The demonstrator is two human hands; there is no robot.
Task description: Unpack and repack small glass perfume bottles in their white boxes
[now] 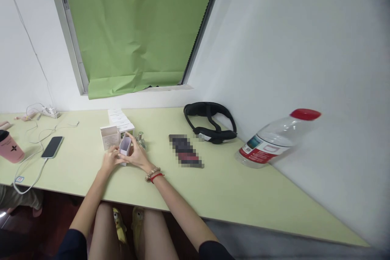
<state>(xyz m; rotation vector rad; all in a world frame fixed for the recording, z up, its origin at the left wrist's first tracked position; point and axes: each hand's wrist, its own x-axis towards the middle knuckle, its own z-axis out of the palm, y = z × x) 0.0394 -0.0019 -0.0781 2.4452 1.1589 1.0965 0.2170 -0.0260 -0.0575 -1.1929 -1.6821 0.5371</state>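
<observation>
A small white box (125, 146) is between my hands, its open end facing up and showing a pale lilac inside. My left hand (111, 159) has its fingers closed on the box's lower left side. On the other side, my right hand (138, 156) wraps round the box, fingers along its upper edge and thumb near the bottom. Just behind stands a white printed carton (110, 137), with a row of white boxes (118, 118) reaching back toward the wall. A clear glass bottle (141, 140) with a metallic top stands behind my right hand, partly hidden by it.
Right of my hands lie a blurred dark flat item (185, 151) and a black headset (210, 124). A large plastic bottle (265, 142) with a red cap stands by the right wall. At left are a charging phone (52, 147), cables (38, 140) and a pink cup (11, 148).
</observation>
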